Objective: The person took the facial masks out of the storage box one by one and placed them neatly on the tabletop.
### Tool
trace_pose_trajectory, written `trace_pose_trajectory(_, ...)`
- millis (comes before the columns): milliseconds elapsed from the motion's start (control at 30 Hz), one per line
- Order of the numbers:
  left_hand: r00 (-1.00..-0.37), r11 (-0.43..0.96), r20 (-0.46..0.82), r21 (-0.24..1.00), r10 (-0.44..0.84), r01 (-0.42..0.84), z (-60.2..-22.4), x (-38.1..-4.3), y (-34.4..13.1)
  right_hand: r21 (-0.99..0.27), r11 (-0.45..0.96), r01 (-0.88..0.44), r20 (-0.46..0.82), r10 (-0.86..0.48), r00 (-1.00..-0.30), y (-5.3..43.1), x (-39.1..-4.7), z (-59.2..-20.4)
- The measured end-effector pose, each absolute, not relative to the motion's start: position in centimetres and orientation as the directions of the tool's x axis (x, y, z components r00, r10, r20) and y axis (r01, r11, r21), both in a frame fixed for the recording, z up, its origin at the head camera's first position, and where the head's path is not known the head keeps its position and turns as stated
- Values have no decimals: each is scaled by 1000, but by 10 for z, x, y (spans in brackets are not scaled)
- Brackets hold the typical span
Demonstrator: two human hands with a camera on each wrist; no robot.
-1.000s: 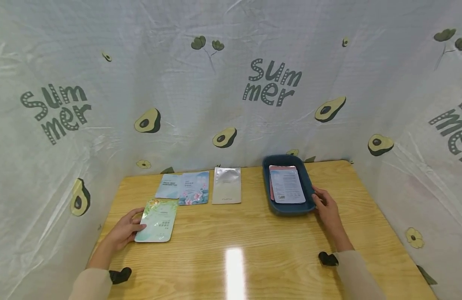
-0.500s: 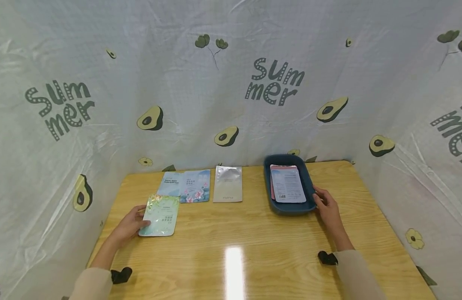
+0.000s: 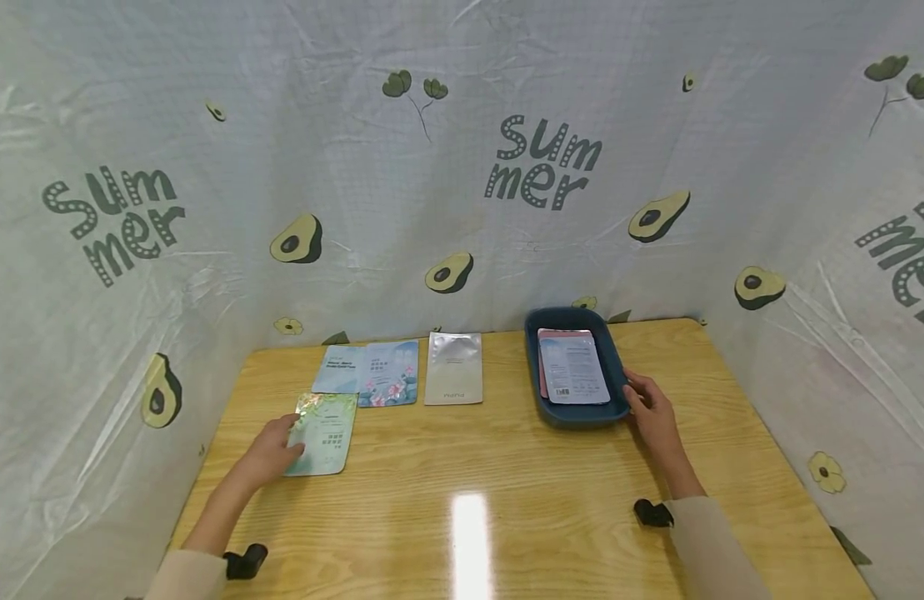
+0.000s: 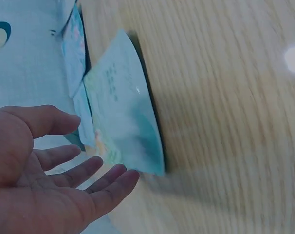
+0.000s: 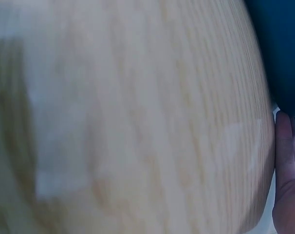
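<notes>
My left hand (image 3: pixel 272 452) is over the left edge of a green-and-white sheet mask packet (image 3: pixel 327 437) on the table. In the left wrist view its fingers (image 4: pixel 106 195) are spread and relaxed beside the packet, gripping nothing. My right hand (image 3: pixel 654 410) touches the near right side of a dark blue basket (image 3: pixel 581 418); in the right wrist view a straight finger (image 5: pixel 285 146) rests against the basket's wall. Inside the basket lies a pale blue-and-white packet (image 3: pixel 574 371) over a pink one (image 3: pixel 542 385).
Behind the green packet lie a light blue packet (image 3: pixel 337 370) and a blue floral packet (image 3: pixel 390 373), side by side. A silver-beige packet (image 3: pixel 453 369) lies right of them. A printed white sheet (image 3: pixel 372 183) closes off the wooden table (image 3: pixel 402 517) at the back and sides.
The green packet has moved slightly away and to the right, up to the light blue packet. My left hand has let go of it. My right hand stays at the basket.
</notes>
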State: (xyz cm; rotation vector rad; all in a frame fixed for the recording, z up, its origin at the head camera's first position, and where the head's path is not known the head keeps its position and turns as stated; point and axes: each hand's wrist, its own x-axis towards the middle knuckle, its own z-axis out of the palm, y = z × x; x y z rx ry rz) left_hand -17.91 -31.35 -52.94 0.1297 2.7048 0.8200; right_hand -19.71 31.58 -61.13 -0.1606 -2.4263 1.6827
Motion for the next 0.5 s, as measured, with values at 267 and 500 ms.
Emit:
trace_pose_trajectory(267, -950, 799, -209, 599, 231, 62, -514, -180, -281, -936, 353, -14, 87, 192, -978, 316, -197, -613)
trace_pose_trajectory(500, -940, 781, -165, 608, 298, 141, -504, -186, -248, -939, 344, -13, 82, 189, -978, 316, -199, -613)
